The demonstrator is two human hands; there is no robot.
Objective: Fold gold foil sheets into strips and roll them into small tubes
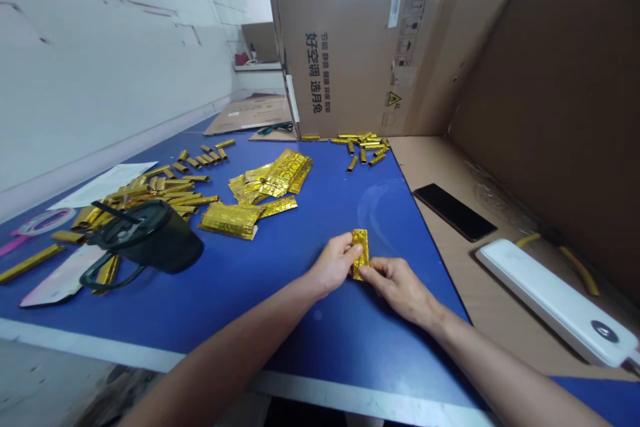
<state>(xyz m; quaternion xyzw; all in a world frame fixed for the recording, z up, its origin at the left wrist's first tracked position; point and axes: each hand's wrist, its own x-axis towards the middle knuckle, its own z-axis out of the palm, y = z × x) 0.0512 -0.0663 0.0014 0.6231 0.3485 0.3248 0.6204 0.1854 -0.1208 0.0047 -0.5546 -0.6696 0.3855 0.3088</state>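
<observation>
Between my two hands, just above or on the blue table, is a small strip of gold foil paper with an embossed pattern. My left hand pinches its left side, thumb on top. At its lower right corner, my right hand grips it between thumb and fingers. Farther left lies a pile of flat gold foil sheets, with a thicker stack of gold foil paper in front. Whether the strip is folded I cannot tell.
Many rolled gold tubes lie at left around a dark lidded mug; more gold tubes sit by the cardboard box. Pink-handled scissors rest far left. At right are a phone and a white device.
</observation>
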